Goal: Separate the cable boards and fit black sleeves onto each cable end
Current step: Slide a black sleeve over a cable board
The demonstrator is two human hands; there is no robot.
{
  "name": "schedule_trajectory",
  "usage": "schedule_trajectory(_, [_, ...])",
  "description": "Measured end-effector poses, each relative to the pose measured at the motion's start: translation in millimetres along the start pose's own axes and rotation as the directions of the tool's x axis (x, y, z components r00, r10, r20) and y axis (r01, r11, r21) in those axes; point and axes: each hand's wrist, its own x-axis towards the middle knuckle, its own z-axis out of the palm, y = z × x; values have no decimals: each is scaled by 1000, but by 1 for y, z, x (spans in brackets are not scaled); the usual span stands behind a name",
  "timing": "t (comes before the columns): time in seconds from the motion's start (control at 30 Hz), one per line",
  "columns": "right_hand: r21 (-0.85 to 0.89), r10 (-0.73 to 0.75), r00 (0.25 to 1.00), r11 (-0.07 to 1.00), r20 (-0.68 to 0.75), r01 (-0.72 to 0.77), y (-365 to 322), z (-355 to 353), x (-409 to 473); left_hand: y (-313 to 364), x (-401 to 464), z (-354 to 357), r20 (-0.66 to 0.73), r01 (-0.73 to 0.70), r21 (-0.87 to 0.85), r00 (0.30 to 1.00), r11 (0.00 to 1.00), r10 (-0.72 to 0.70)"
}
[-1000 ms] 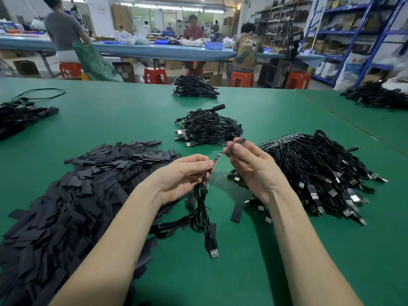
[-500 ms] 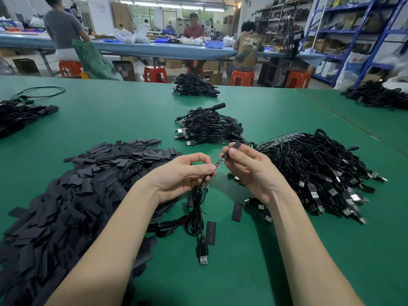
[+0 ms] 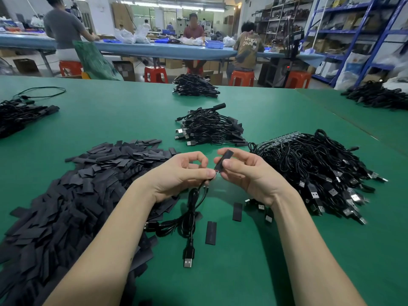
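The right hand (image 3: 247, 173) pinches a black sleeve (image 3: 223, 160), its long axis tilted up and rightward, lower end at the cable (image 3: 194, 204) tip. The left hand (image 3: 181, 175) pinches that tip above the green table (image 3: 110, 120); the cable's USB plug (image 3: 188, 259) points toward the camera.

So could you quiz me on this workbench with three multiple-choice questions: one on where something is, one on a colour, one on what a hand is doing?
1. Where does the big pile of loose black sleeves lie?
A. left of the hands
B. right of the hands
C. on the blue shelves

2. What colour is the table top?
A. white
B. green
C. red

3. What is the right hand doing?
A. resting flat on the table
B. hanging idle
C. pinching a black sleeve at the cable end

Answers:
1 A: the pile of loose black sleeves spreads out beside the left hand.
2 B: the table top is green all over.
3 C: the right hand pinches the black sleeve where it meets the cable that the left hand holds.
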Motion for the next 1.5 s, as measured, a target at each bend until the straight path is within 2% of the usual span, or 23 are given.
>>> schedule_trajectory(0.07, [24,-31,997,999,-75,33,0,-1,2,0,4,2,-84,-40,64,995,997,45])
schedule_trajectory(0.17, [77,-61,971,994,-231,81,2,-6,5,-2,12,5,-220,-119,281,958,952,184])
schedule_trajectory(0.27, [103,-47,957,991,-286,80,2,-8,6,-7,16,7,-240,-212,375,918,902,316])
schedule_trajectory(0.43, [119,-25,938,990,-346,70,5,-6,10,-15,19,12,-254,-259,415,888,872,384])
schedule_trajectory(0.93, [144,10,955,989,-296,34,9,-3,9,-16,18,15,-227,-305,391,882,868,413])
schedule_trajectory(1.13, [79,-50,953,994,-300,77,8,-3,8,-16,20,19,-260,-311,422,858,851,443])
schedule_trajectory(1.37, [37,-42,969,998,-244,52,8,-5,5,-15,20,17,-262,-311,461,847,831,462])
schedule_trajectory(1.5, [70,-38,966,996,-254,58,9,-7,6,-15,21,20,-228,-319,364,880,875,416])
